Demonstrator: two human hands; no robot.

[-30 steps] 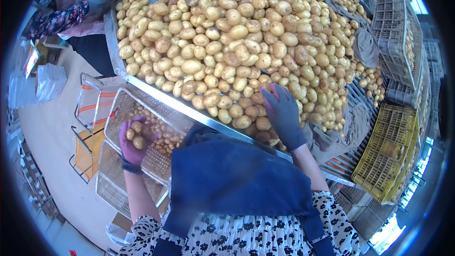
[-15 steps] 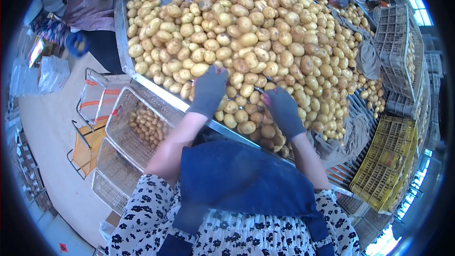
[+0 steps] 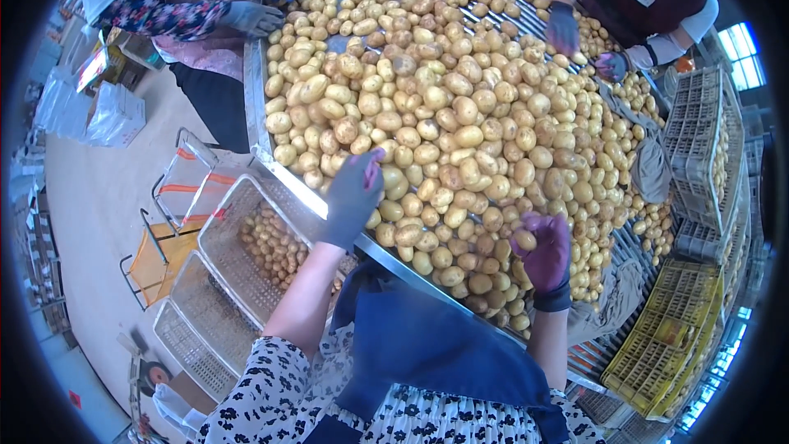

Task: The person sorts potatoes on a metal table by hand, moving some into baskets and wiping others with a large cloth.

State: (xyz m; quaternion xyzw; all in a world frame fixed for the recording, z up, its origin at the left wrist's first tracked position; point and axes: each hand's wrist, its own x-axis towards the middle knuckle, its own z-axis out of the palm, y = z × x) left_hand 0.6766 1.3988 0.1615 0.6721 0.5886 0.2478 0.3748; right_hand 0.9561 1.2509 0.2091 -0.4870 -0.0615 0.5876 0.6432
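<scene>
A broad heap of yellow potatoes covers the metal sorting table in front of me. My right hand, in a grey glove with a purple palm, is turned palm up over the near part of the heap. Its fingers are closed round a small potato. My left hand, gloved the same way, is above the near left edge of the heap. Its back faces up and its fingers curl under, so whatever they may hold is hidden.
A metal rim edges the table. Below it at left stand plastic crates, one with potatoes inside. Grey crates and a yellow crate stack at right. Grey cloths lie by the rollers. Two gloved co-workers work opposite.
My right hand has moved right and turned palm up, now with a small potato in it. My left hand remains near the table's left edge. More of both co-workers shows as the view shifted.
</scene>
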